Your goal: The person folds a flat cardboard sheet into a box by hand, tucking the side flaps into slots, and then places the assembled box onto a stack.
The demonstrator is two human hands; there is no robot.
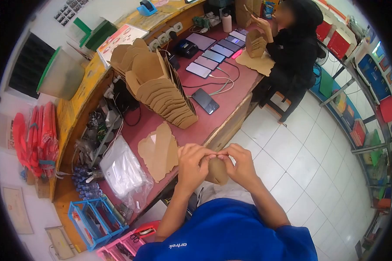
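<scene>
My left hand (191,167) and right hand (241,167) meet just off the near edge of the counter (224,93). Each grip is clamped on the brown cardboard piece (216,172), which is pinched between my fingertips. On the counter near that edge lies a pile of flat cardboard blanks (159,150). A stack of folded boxes (161,89) stands farther back on it.

Maroon counter (198,129) carries flat cardboard (159,151), folded boxes (160,89), phones (214,55).
</scene>
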